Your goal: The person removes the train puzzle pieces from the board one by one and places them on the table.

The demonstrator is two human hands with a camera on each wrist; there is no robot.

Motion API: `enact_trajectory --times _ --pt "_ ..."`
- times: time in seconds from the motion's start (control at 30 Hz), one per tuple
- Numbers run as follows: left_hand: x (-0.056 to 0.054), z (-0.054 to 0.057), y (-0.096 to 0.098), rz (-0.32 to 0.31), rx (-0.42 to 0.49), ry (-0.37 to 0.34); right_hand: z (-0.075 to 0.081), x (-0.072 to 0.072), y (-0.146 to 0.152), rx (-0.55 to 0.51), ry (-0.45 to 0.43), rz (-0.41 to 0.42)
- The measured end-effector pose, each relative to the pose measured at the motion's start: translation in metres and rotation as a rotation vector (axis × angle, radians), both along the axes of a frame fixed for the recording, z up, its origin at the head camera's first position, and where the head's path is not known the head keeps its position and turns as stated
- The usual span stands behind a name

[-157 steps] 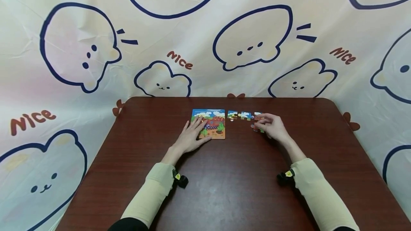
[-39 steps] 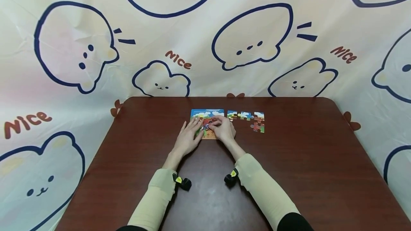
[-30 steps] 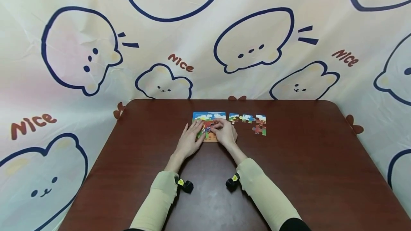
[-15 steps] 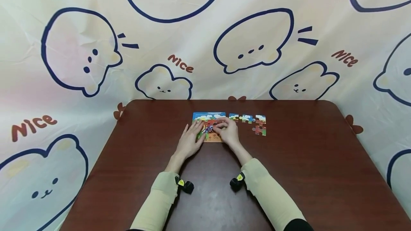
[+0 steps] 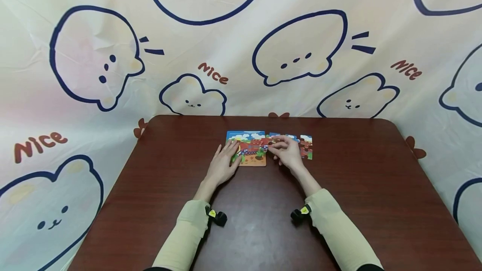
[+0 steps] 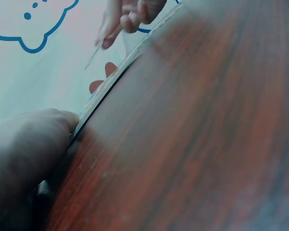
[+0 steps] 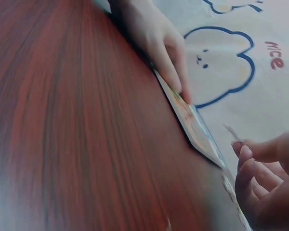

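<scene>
Jigsaw piece (image 5: 265, 141), red in its visible part, is raised clear of the tabletop (image 5: 248, 229) at the right edge of the jigsaw board (image 5: 253, 161). Condition of hands: the right hand (image 5: 288, 154) pinches the piece between thumb and fingertips; the left hand (image 5: 221, 165) lies with fingers extended over the left part of the board, thumb at its near edge. The board lies flat, printed with blue sky, white clouds, red shapes and a sandy strip. Right of it, loose jigsaw pieces (image 5: 293, 137) run in a row, partly hidden by the right hand; at the far end an upper end piece (image 5: 306, 139) and a lower end piece (image 5: 308, 154) stand one above the other. Both wrist views show the held piece nearly edge-on, its print unreadable there. Pale green sleeves (image 5: 180, 235) cover both forearms. Behind the dark wood-grain surface hangs a white backdrop (image 5: 233, 49) with blue cartoon outlines and the word "Nice"
</scene>
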State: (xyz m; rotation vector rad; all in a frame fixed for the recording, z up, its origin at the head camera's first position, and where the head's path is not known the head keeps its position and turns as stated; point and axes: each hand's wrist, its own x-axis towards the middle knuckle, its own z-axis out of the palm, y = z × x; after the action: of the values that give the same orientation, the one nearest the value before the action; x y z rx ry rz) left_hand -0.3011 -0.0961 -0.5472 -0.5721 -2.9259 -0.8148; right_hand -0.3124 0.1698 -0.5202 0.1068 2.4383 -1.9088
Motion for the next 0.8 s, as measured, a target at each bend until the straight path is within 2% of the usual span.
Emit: enact_trajectory --times 0.23,0.4,0.63,0.8 --pt "0.001 0.0 -0.002 -0.008 0.021 -0.006 0.001 0.013 0.035 -0.013 -0.007 -0.035" --pt "0.0 -0.002 -0.003 -0.004 0.007 -0.008 0.0 0.018 0.054 0.005 -0.015 -0.029" --pt "0.0 -0.004 0.0 -0.012 0.01 -0.024 -0.005 0.021 0.067 0.041 -0.071 -0.011" --pt "0.0 -0.003 0.001 0.004 -0.003 -0.027 -0.007 0.021 0.07 0.033 -0.07 -0.005"
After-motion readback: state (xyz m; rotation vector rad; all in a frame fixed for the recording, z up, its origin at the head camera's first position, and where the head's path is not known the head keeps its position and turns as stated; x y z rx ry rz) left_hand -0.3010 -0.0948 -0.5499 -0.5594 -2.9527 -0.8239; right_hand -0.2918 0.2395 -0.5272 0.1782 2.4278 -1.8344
